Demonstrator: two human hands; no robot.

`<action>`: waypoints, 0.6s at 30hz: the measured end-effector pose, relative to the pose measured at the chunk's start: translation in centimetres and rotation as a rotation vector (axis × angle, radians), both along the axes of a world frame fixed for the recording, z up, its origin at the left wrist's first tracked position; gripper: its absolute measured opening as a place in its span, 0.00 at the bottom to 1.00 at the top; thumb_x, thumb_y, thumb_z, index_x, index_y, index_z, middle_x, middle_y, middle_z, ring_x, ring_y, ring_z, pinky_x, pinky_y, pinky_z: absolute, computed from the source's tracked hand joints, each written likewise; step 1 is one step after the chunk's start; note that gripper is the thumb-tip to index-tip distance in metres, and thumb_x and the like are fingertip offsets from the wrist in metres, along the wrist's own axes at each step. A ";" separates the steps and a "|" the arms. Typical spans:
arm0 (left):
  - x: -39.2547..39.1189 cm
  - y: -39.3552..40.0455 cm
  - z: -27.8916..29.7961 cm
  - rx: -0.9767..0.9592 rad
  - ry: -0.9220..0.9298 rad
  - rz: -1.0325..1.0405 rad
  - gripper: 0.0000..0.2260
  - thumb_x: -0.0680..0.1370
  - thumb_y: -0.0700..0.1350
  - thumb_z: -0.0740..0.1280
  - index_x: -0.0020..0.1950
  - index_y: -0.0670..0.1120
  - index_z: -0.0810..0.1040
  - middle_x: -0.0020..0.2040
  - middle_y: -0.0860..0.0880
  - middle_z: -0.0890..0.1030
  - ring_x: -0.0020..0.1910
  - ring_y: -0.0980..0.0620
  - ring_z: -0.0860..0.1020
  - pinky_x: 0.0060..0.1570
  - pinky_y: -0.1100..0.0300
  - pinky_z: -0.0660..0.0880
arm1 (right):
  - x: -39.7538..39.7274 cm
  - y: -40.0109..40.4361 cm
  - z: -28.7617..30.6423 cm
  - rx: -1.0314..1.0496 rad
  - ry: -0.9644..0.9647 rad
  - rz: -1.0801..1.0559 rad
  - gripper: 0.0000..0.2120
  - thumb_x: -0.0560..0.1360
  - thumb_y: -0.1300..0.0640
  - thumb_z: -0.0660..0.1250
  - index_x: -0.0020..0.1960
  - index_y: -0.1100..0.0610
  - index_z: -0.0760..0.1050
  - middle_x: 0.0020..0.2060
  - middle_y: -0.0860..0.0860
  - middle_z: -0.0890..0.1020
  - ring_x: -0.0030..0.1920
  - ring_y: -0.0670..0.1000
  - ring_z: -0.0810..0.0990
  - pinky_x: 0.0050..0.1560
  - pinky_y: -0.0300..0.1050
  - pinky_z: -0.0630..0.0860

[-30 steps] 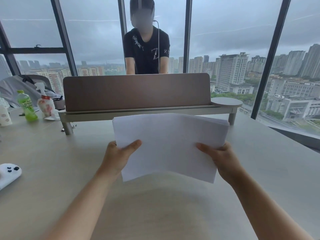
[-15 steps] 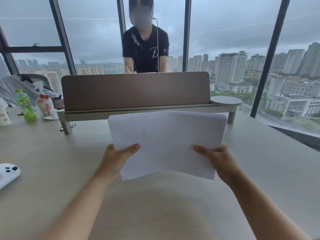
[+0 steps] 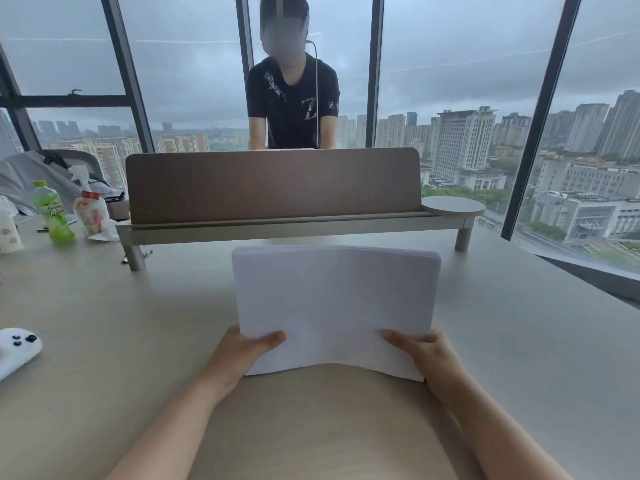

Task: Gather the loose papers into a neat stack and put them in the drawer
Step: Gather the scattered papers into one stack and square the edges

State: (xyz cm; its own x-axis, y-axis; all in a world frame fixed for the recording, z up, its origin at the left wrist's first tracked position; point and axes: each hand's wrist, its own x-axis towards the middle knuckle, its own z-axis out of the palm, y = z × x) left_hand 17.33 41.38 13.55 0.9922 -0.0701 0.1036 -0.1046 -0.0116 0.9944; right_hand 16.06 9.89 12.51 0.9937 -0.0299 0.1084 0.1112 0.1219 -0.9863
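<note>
- Since a second ago, both hands are sitting lower on the white rectangular stack of papers [image 3: 334, 306], now down by its near corners, and the sheets that were fanned at the far right are lining up squarer.
- Left hand [image 3: 242, 353] is pinching the near left corner, thumb lying across the top sheet, the other fingers hidden beneath.
- Right hand [image 3: 424, 353] is pinching the near right corner in the same grip, thumb on top.
- Between the two grips the near edge of the stack is bowing upward, and the stack is tilting up and away from the grips over the pale beige worktop [image 3: 104, 306]; whether its far edge is touching the worktop cannot be told.
- Beyond the grips, a brown desk divider panel on a grey metal rail [image 3: 273, 185] is standing across the worktop.
- Far left of the left grip, a white game controller [image 3: 17, 349] is lying flat, with a green plastic drink bottle [image 3: 53, 211] standing farther back.
- Behind the panel a person in a black T-shirt [image 3: 292, 102] is standing.
</note>
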 end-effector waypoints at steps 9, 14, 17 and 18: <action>0.6 2.3 0.4 0.059 0.103 -0.173 0.39 0.49 0.55 0.85 0.56 0.40 0.84 0.53 0.42 0.86 0.51 0.45 0.85 0.48 0.54 0.82 | -0.1 -1.1 1.3 0.046 0.002 -0.031 0.29 0.54 0.45 0.85 0.44 0.65 0.86 0.44 0.63 0.87 0.41 0.57 0.86 0.45 0.51 0.82; 0.3 0.1 1.0 -0.339 0.121 0.006 0.06 0.75 0.43 0.73 0.47 0.41 0.82 0.40 0.44 0.85 0.32 0.54 0.83 0.28 0.64 0.79 | -0.7 -0.7 1.8 0.186 0.045 -0.084 0.08 0.70 0.63 0.76 0.46 0.67 0.84 0.45 0.61 0.87 0.39 0.55 0.87 0.39 0.44 0.84; 0.0 -0.4 1.4 -0.321 0.105 0.028 0.11 0.73 0.47 0.71 0.47 0.39 0.80 0.32 0.44 0.78 0.21 0.55 0.74 0.20 0.67 0.70 | -1.1 -0.7 1.8 0.202 0.076 -0.106 0.12 0.68 0.62 0.76 0.48 0.68 0.83 0.45 0.60 0.88 0.40 0.55 0.87 0.39 0.45 0.84; 0.0 -0.2 1.4 -0.302 0.089 0.016 0.18 0.68 0.53 0.76 0.46 0.39 0.80 0.31 0.44 0.75 0.20 0.56 0.71 0.19 0.68 0.67 | -1.2 -0.8 1.8 0.197 0.079 -0.111 0.15 0.66 0.60 0.78 0.48 0.68 0.83 0.44 0.60 0.88 0.40 0.56 0.87 0.40 0.46 0.85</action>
